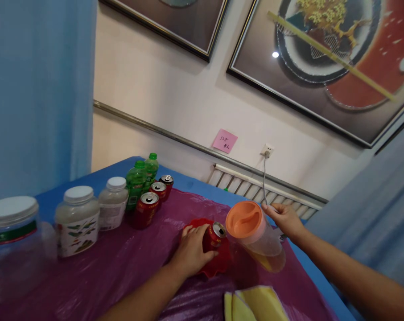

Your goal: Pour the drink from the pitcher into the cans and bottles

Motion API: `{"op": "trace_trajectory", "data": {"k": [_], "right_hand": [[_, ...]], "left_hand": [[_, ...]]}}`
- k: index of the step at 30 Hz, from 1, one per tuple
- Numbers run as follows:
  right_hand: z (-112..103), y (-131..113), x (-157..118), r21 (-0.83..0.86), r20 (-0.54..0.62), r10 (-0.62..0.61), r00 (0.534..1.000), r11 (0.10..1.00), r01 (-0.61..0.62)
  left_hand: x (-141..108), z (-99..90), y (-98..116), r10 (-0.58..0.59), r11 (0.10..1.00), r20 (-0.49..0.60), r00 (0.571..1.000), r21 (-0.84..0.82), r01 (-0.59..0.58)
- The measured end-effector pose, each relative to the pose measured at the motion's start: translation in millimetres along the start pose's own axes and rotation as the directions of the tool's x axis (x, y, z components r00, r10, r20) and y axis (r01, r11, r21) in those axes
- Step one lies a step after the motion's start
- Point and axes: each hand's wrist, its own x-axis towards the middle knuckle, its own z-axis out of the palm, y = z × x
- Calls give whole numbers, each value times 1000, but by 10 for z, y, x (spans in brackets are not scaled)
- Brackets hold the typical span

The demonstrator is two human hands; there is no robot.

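Note:
My left hand (192, 250) is wrapped round an opened red drink can (212, 240), its top showing between thumb and fingers. Under the can lies a red plate with a scalloped rim (210, 269). My right hand (286, 219) grips a clear plastic pitcher (268, 250) by its handle side; the handle itself is mostly hidden. The pitcher leans to the left, its orange lid (245, 219) close to the can's top. Some yellowish liquid shows low inside it. Whether any liquid is flowing I cannot make out.
Several red cans (147, 210), two green bottles (136, 183) and white-lidded jars (77, 222) line the left side. A yellow cloth (257, 304) lies at the front on the purple sheet (121, 272). Behind the table are a radiator (237, 182) and a plugged-in cord (264, 176).

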Motion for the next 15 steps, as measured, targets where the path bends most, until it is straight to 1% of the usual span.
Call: {"op": "trace_trajectory", "data": {"k": [10,15], "right_hand": [[-6,-14,-5,1,8,37,999,999,-37],[-1,-8,-8,31,18,52,998,998,-53]], "left_hand": [[-8,9,-14,8,1000,-2,1000,9,-8],[-8,10,-16,8,1000,-9,1000,1,-8]]}}
